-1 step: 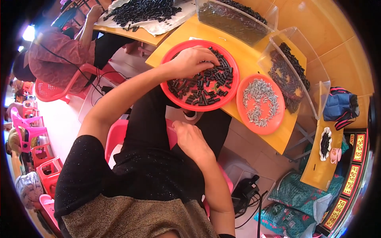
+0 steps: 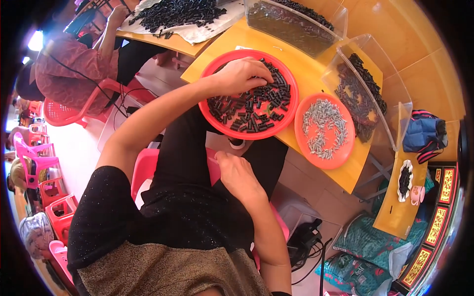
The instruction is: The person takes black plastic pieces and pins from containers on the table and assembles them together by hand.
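My left hand (image 2: pixel 243 76) reaches over a round red basin (image 2: pixel 207 123) of short black plastic tubes (image 2: pixel 256 121). Its fingers curl down among the tubes at the far right; whatever the fingertips grip is hidden. My right hand (image 2: pixel 239 173) is held low over my lap, just nearer than the basin. Its fingers are closed and turned under, so any small thing in them cannot be seen. To the right of the basin, an orange-red oval plate (image 2: pixel 312 155) carries many small silvery metal parts (image 2: pixel 323 116), spread in a ring with bare patches.
Clear plastic bins (image 2: pixel 296 34) of black pieces line the yellow table's (image 2: pixel 358 172) far and right sides. A co-worker (image 2: pixel 74 74) sits at far left beside a heap of black tubes (image 2: pixel 177 15). At right are a blue bag (image 2: pixel 423 133) and teal sacks (image 2: pixel 370 241).
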`<state>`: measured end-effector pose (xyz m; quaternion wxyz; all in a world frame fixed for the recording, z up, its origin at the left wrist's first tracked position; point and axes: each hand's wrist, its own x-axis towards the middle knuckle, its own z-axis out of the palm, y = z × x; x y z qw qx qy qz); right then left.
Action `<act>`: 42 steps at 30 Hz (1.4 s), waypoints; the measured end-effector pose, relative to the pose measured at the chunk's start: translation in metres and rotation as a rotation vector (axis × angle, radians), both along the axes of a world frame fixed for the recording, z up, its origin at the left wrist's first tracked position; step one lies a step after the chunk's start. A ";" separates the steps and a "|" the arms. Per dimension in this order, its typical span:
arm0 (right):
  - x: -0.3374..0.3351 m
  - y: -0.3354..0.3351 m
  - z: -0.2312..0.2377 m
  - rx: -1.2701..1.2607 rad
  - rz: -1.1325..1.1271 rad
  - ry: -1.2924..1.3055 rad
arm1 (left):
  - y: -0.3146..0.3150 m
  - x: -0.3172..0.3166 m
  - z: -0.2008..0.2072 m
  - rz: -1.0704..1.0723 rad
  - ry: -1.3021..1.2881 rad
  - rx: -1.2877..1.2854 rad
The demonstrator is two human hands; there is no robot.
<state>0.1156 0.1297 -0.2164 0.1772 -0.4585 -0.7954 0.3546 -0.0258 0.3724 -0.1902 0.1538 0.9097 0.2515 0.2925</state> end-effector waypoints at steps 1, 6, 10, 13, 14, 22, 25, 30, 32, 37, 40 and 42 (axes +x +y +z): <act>0.003 -0.002 -0.002 0.023 -0.015 -0.020 | 0.008 0.001 -0.003 0.003 0.000 -0.010; 0.002 0.000 -0.006 0.050 -0.011 -0.077 | 0.042 -0.019 0.013 0.174 0.099 -0.063; -0.003 0.001 -0.001 0.035 0.014 -0.080 | 0.090 -0.009 0.068 0.296 -0.058 0.084; 0.000 0.002 -0.002 0.042 0.009 -0.052 | 0.148 0.016 0.130 0.350 -0.005 0.114; 0.003 0.002 -0.001 0.044 0.004 -0.050 | 0.166 0.023 0.162 0.392 0.002 0.086; 0.010 0.007 0.002 0.138 -0.027 -0.118 | 0.333 0.063 0.135 0.449 0.423 0.031; 0.008 0.008 0.001 0.147 -0.010 -0.115 | 0.349 0.059 0.144 0.309 0.668 -0.261; 0.020 0.007 -0.003 0.119 -0.084 -0.150 | 0.270 0.117 0.176 0.290 0.871 -0.473; 0.015 0.010 0.000 0.124 -0.054 -0.138 | 0.273 0.097 0.191 0.302 0.880 -0.648; 0.013 0.012 0.001 0.178 -0.062 -0.256 | 0.261 0.081 0.185 0.223 0.846 -0.634; 0.013 0.009 -0.002 0.194 -0.076 -0.268 | 0.256 0.094 0.179 0.205 0.732 -0.651; 0.013 0.008 -0.004 0.198 -0.087 -0.283 | 0.264 0.119 0.139 0.230 0.727 -0.678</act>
